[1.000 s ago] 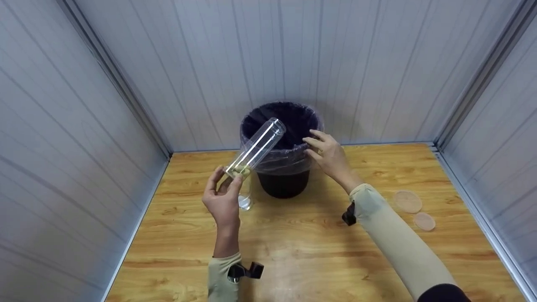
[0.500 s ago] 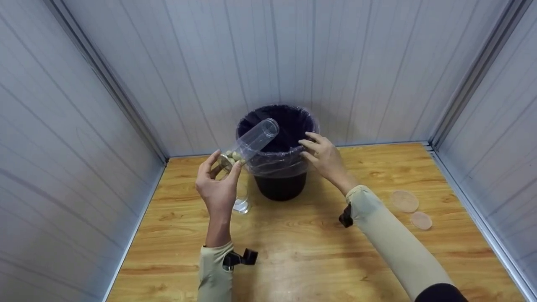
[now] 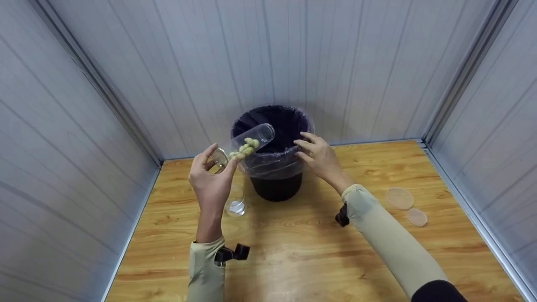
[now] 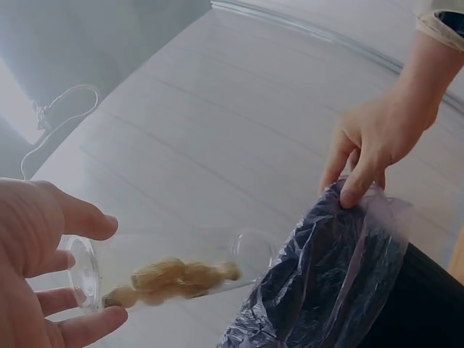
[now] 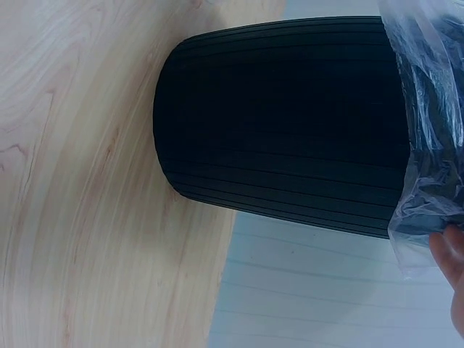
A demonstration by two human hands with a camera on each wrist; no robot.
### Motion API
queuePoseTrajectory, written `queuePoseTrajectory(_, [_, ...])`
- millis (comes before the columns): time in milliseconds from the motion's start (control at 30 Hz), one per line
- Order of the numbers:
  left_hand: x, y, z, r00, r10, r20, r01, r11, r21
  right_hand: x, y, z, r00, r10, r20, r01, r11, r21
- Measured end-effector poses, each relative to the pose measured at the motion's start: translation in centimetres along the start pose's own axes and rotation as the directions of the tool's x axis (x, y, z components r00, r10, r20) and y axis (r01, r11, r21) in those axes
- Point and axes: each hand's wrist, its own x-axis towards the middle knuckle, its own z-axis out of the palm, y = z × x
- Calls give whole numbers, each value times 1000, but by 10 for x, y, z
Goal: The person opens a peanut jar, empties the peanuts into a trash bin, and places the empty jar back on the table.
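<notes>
My left hand [image 3: 209,180] holds a clear cylindrical jar [image 3: 265,133] by its base end, thumb and fingers around it. The jar is tilted, its mouth over the trash bin [image 3: 277,188]. Inside lie several pale, knobbly pieces that look like unshelled peanuts [image 4: 170,279], strung out along the jar's lower side. My right hand [image 3: 324,158] grips the bin's rim at the right, pinching the plastic liner [image 4: 312,275] there. In the right wrist view only its fingers [image 5: 449,254] show, against the liner. The bin's bottom is hidden.
A second clear jar [image 3: 236,205] stands on the wooden table [image 3: 293,251], left of the bin and partly behind my left hand. Two translucent round lids [image 3: 400,198] lie at the right. Grey panel walls [image 3: 268,54] enclose the table on the back and sides.
The jar has tipped lower, toward horizontal, and the peanut-like pieces have slid from its base toward its mouth. My right hand stays at the bin rim.
</notes>
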Motion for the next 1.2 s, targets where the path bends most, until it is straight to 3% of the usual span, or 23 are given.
queuePoseTrajectory(367, [5, 6, -4, 998, 20, 64, -26, 995, 96, -3, -2, 2, 1000, 7, 2, -7, 1000, 1])
queuePoseTrajectory(1200, [5, 6, -7, 997, 38, 62, -43, 995, 87, -2, -3, 2, 999, 38, 11, -38, 999, 27])
